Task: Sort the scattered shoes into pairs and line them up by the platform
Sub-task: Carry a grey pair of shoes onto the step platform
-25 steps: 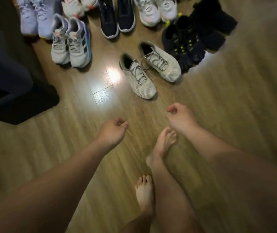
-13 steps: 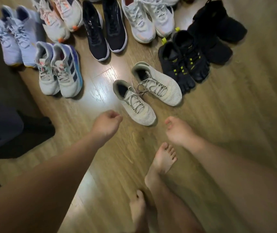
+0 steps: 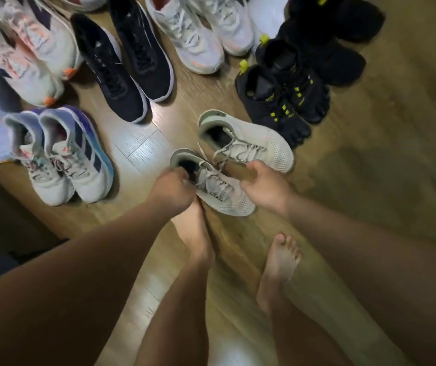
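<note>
Beige shoes [image 3: 272, 146] and other pairs [image 3: 142, 48] crowd a glossy wood-plank floor [image 3: 385, 194].

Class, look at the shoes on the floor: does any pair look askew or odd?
Yes. The nearer beige shoe and farther beige shoe lie staggered, laces loose and trailing, unlike the black pair, set neatly side by side.

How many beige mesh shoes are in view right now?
2. The near shoe, its collar gripped by the left hand; the far shoe just beyond it, by the right hand. None look hidden.
</note>
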The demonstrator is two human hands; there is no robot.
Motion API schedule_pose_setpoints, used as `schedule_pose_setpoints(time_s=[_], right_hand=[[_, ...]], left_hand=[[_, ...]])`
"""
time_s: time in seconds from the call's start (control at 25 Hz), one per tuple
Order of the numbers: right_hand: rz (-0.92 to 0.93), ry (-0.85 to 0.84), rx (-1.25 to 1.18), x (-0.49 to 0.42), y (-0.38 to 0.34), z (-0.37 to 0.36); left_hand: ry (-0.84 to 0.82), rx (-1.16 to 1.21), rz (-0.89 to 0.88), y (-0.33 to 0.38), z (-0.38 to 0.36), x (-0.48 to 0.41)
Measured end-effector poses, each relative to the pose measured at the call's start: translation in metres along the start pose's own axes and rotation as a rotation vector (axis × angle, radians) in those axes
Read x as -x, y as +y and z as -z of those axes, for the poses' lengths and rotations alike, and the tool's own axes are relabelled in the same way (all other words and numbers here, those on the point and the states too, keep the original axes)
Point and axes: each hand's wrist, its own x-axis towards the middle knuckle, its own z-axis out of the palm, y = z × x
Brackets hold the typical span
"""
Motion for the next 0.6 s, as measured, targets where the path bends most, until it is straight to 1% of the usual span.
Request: schedule_pose_setpoints(time_s=[0.08, 0.16, 0.24, 0.28, 0.32, 0.4, 0.52, 0.56, 0.6], right_hand=[[-0.017, -0.015, -0.096, -0.025, -0.027, -0.028], [-0.091, -0.091, -0.281, -0.053, -0.059, -0.063], [-0.263, -0.167, -0.636, -0.084, -0.089, -0.093], [-0.358, -0.183, -0.817, -0.098, -0.1, -0.102], [-0.432, -0.172, -0.936, -0.111, -0.108, -0.107], [-0.514, -0.062, -1.039, -0.13, -0.115, -0.108], [-0.465, 0.251, -1.037, -0.121, -0.109, -0.105], [-0.463, 0.303, -1.034, -0.107, -0.103, -0.107], [-0.475, 0.313, -1.024, -0.088, -0.095, -0.112]], left_hand=[[-0.012, -0.043, -0.054, -0.01, 0.007, -0.032], [-0.011, 0.0, -0.044, -0.018, 0.011, -0.064], [-0.001, 0.086, 0.015, -0.025, 0.014, -0.091], [-0.005, 0.104, 0.028, -0.029, 0.015, -0.098], [-0.015, 0.111, 0.03, -0.033, 0.016, -0.102], [-0.017, 0.134, 0.017, -0.043, 0.021, -0.104], [-0.047, 0.215, 0.064, -0.054, 0.035, -0.092], [-0.08, 0.243, 0.083, -0.057, 0.038, -0.084], [-0.108, 0.236, 0.079, -0.057, 0.041, -0.074]])
